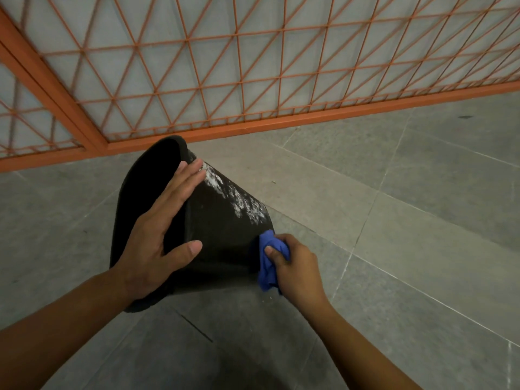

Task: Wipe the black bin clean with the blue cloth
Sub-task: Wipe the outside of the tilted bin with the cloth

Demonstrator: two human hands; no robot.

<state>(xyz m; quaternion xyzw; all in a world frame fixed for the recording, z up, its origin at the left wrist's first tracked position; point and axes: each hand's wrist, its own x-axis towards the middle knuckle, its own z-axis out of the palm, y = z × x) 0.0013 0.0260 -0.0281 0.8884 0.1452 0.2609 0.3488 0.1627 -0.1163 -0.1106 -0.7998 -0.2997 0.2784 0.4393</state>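
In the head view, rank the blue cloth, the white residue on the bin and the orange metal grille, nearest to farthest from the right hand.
1. Blue cloth, gripped in the right hand.
2. White residue, up the black bin's side.
3. Orange metal grille, behind the bin.

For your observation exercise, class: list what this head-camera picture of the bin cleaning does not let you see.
1. Head view: the inside of the black plastic bin is hidden; the bin lies on its side with its opening turned away.
2. Its underside is hidden against the grey tiled floor.
3. Much of the crumpled blue cloth is hidden by the right hand.
4. The left hand covers part of the bin wall.
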